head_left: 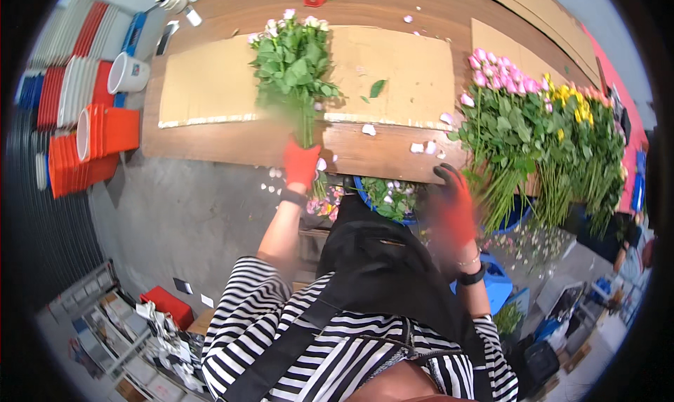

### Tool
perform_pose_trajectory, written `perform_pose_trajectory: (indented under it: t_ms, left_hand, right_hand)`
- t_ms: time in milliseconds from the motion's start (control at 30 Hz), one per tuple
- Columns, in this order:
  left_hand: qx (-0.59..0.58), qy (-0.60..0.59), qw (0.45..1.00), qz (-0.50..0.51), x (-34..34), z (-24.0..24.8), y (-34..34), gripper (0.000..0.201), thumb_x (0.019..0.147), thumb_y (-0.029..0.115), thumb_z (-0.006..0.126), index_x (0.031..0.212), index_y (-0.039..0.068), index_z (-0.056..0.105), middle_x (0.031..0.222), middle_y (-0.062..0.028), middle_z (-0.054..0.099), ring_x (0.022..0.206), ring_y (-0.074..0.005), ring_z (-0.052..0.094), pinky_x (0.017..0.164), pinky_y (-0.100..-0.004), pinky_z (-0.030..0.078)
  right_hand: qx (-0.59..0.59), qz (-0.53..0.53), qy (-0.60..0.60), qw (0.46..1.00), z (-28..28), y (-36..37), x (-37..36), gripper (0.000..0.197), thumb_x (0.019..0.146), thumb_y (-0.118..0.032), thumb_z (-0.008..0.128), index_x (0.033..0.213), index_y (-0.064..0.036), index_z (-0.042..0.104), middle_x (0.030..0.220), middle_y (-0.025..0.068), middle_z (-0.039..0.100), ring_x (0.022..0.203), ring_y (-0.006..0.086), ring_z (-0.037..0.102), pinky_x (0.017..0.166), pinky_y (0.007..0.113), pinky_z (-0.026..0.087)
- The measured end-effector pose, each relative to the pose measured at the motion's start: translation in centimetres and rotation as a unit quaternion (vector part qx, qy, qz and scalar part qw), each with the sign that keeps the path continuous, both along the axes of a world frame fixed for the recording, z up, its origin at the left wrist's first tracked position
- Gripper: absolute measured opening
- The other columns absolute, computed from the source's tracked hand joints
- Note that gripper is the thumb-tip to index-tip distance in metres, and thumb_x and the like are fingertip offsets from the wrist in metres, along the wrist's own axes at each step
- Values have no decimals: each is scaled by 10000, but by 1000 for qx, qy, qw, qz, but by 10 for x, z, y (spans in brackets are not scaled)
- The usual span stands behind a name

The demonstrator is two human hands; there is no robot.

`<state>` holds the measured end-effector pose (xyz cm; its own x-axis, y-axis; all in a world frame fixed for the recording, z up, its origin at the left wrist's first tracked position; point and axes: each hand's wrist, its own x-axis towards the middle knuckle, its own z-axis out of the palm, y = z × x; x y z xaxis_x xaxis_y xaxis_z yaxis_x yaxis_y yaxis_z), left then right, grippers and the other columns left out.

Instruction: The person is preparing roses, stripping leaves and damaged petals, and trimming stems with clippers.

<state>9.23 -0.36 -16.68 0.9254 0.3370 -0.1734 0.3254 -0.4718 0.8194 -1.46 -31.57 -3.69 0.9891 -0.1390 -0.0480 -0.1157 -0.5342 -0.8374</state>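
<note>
While the left grip [302, 165] encloses rose stems [305, 127] at the table's [358, 151] near edge, over-squeezing may bruise them; right grip [453, 211] half-open, seemingly empty.

A brown table [210, 139] carries cardboard [400, 65], loose petals [368, 130], pink roses [504, 111].

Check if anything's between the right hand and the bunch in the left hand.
Nothing visible blocks it: only loose petals lie on the wooden table between the right hand and the flower bunch in the left hand. The blue-rimmed tub sits lower, below the table edge.
</note>
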Motion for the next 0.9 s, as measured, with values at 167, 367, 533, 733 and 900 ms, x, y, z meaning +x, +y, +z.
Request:
perform_pose_trajectory:
  t_ms: [167, 367, 533, 733, 900]
  left_hand:
    - [100, -10, 994, -40, -37, 15, -44, 514, 682, 206, 774, 1102, 18, 544, 931, -199, 652, 881, -341, 639, 759, -399, 490]
    - [-156, 82, 975, -138, -79, -23, -108, 499, 782, 176, 717, 1195, -33, 531, 1071, -144, 639, 972, -222, 603, 847, -320, 468]
    - [-189, 70, 978, -49, -85, -30, -133, 291, 877, 155, 625, 1113, -7, 576, 1017, -76, 643, 903, -157, 587, 796, -290, 472]
    - [-414, 117, 901, -51, -66, -30, -147, 389, 894, 229, 613, 1185, -17, 533, 1061, -99, 626, 931, -193, 569, 830, -329, 452]
    - [-157, -66, 980, -105, -47, 8, -139, 409, 866, 193, 611, 1203, -25, 530, 1058, -177, 647, 944, -287, 620, 828, -365, 465]
  right_hand:
    - [197, -24, 89, 976, -76, 3, -14, 502, 797, -76, 675, 1274, -60, 518, 1331, 131, 480, 1178, 248, 507, 982, 354, 424]
    - [415, -77, 227, 878, -145, 45, 11, 658, 839, -264, 674, 1377, -28, 379, 1374, 131, 468, 1227, 253, 475, 957, 351, 432]
    - [270, -117, 216, 931, -172, 43, 14, 660, 786, -292, 713, 1317, -31, 423, 1247, 153, 570, 1146, 277, 546, 918, 367, 449]
    - [185, -163, 50, 968, -176, 68, 13, 404, 856, -151, 598, 1220, -6, 501, 1086, 231, 614, 1031, 338, 600, 870, 401, 462]
    - [221, -110, -16, 969, -120, 65, 27, 393, 911, -180, 546, 1247, 16, 490, 1142, 224, 599, 1048, 339, 581, 889, 385, 446]
